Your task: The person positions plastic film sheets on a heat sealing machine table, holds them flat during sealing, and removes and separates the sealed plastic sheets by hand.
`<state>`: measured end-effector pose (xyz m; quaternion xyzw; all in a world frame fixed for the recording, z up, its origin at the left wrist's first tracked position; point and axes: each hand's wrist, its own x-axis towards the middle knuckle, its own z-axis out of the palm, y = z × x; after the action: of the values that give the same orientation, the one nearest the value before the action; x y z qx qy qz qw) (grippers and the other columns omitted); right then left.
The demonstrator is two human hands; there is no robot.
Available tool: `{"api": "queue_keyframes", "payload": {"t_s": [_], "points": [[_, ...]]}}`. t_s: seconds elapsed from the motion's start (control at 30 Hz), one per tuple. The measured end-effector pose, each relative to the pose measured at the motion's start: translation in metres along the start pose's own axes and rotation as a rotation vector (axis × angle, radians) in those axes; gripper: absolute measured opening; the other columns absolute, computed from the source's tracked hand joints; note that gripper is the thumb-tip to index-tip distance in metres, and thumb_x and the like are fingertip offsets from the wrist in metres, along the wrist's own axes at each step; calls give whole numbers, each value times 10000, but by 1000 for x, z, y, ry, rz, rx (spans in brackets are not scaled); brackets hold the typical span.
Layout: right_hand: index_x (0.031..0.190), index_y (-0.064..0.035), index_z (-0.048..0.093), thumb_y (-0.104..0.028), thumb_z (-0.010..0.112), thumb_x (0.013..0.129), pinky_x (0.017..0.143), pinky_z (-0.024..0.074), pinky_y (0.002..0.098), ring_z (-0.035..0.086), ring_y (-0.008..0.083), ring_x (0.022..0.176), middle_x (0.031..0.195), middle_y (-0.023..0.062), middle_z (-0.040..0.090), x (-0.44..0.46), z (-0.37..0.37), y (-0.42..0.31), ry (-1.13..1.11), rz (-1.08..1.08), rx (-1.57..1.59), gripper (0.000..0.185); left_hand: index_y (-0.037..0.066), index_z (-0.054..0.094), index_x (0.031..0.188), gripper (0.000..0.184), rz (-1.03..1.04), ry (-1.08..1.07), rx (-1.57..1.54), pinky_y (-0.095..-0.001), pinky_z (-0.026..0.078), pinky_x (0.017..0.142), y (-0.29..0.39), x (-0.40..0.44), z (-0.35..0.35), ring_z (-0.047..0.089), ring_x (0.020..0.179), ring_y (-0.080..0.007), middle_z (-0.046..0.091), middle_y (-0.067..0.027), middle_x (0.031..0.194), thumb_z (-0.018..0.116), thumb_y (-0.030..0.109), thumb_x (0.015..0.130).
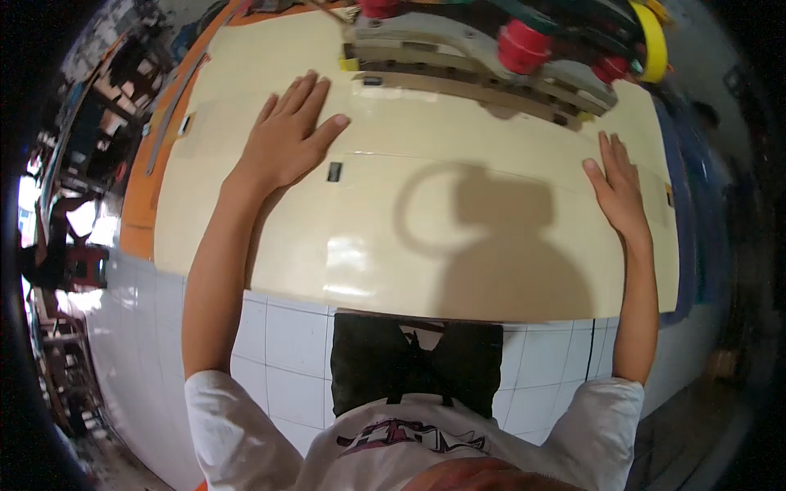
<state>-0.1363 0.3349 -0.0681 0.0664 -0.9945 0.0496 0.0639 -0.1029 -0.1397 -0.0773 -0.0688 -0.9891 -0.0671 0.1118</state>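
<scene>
A large cream sheet (393, 245) covers the table in front of me. My left hand (286, 139) rests flat on its upper left part, fingers spread, holding nothing. On the right part of the sheet lies my right hand (616, 186), also empty, with the thumb apart from the fingers. A small black rectangle (335, 172) sits on the sheet, right of my left wrist. Beyond my hands, a long metal bar of a machine (475, 86) spans the far part of the sheet; neither hand touches it.
The machine carries red knobs (524, 47) and a yellow ring (651, 41). An orange table edge (139, 221) shows at left, with a thin metal strip (172, 114) on it. Blue material (688, 204) lies along the right side. White floor tiles (286, 335) are below.
</scene>
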Motion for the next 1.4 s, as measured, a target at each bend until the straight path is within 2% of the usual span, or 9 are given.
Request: {"api": "queue_keyframes", "payload": {"t_s": [0.03, 0.07, 0.7, 1.13, 1.4], "points": [[1519, -110, 290, -577, 392, 974, 1180, 85, 519, 152, 337, 1480, 1578, 208, 209, 0, -1, 0, -7, -11, -10, 724, 67, 334, 1493, 722, -29, -18, -11, -417, 143, 1204, 3, 0, -1, 202, 1471, -259, 283, -144, 1564, 348, 568, 973], [1517, -97, 291, -582, 390, 971, 1181, 83, 519, 147, 338, 1481, 1575, 216, 210, -2, 0, -1, 1, -5, -20, 737, 116, 299, 1516, 680, -43, -49, 17, -424, 114, 1207, 1, 1, 0, 177, 1479, -253, 236, -121, 1585, 363, 535, 985], [1526, -102, 268, -636, 357, 954, 1185, 75, 508, 135, 325, 1485, 1588, 196, 185, -2, 0, 1, -13, 21, 1, 787, 140, 269, 1528, 684, -88, -132, 45, -410, 101, 1214, 6, 5, -6, 144, 1486, -219, 196, -72, 1603, 349, 548, 986], [1521, -105, 285, -637, 365, 951, 1183, 88, 515, 147, 330, 1482, 1583, 203, 197, -1, 2, 2, 6, 23, -14, 784, 142, 267, 1530, 698, -93, -141, 51, -423, 102, 1212, 5, 5, -5, 136, 1488, -227, 195, -82, 1603, 346, 564, 979], [1523, -111, 280, -626, 377, 952, 1186, 82, 508, 146, 318, 1484, 1586, 193, 194, 0, 2, 2, -8, 32, -23, 775, 113, 285, 1521, 685, -51, -88, 28, -436, 108, 1203, 4, 3, -3, 176, 1479, -268, 223, -140, 1587, 383, 529, 985]]}}
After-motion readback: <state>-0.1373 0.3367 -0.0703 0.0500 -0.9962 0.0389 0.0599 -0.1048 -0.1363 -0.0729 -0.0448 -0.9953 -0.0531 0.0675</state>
